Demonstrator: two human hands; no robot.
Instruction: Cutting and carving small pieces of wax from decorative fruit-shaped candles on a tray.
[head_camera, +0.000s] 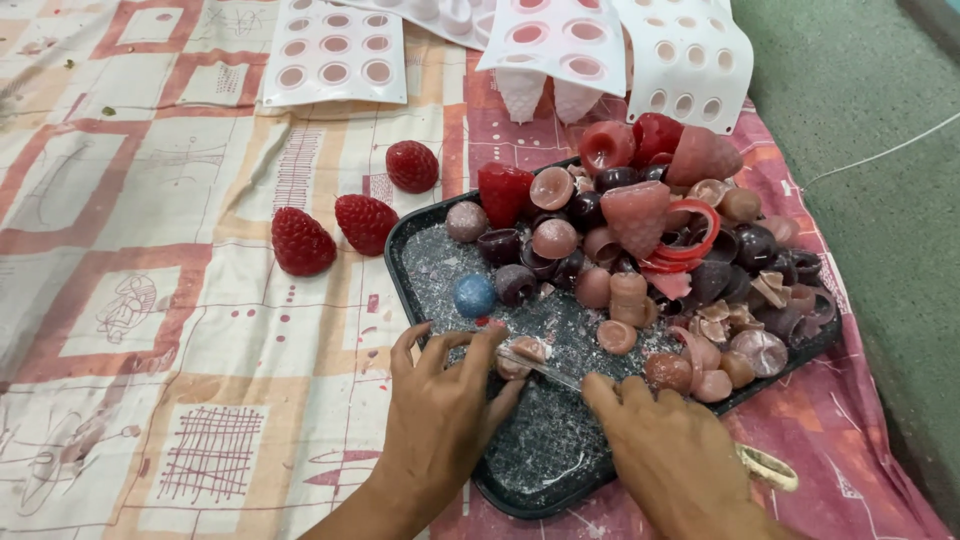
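Both hands work low over the near end of a dark tray (400, 262), and each grip is closed on something. Left hand (445, 400) curls its fingers (487, 345) around a small pinkish wax piece (522, 354), pinning it just above the tray floor. Right hand (668, 448) grips a thin blade (548, 371), its fingers folded tight over the handle end so that part is hidden. That blade lies nearly flat, its long axis running from the right hand up and leftward, the tip pointing at the wax piece and touching it. Pale shavings (550, 440) litter the tray floor beneath both hands. Farther back, the tray is heaped with moulded shapes (640, 240) in red, pink, brown and dark purple, and a blue ball (474, 296) sits alone just beside the heap. Three red strawberry-shaped pieces (364, 222) lie off the tray on the patterned cloth (150, 300), well apart from the hands. White silicone moulds (335, 52) lie along the far edge of the cloth.
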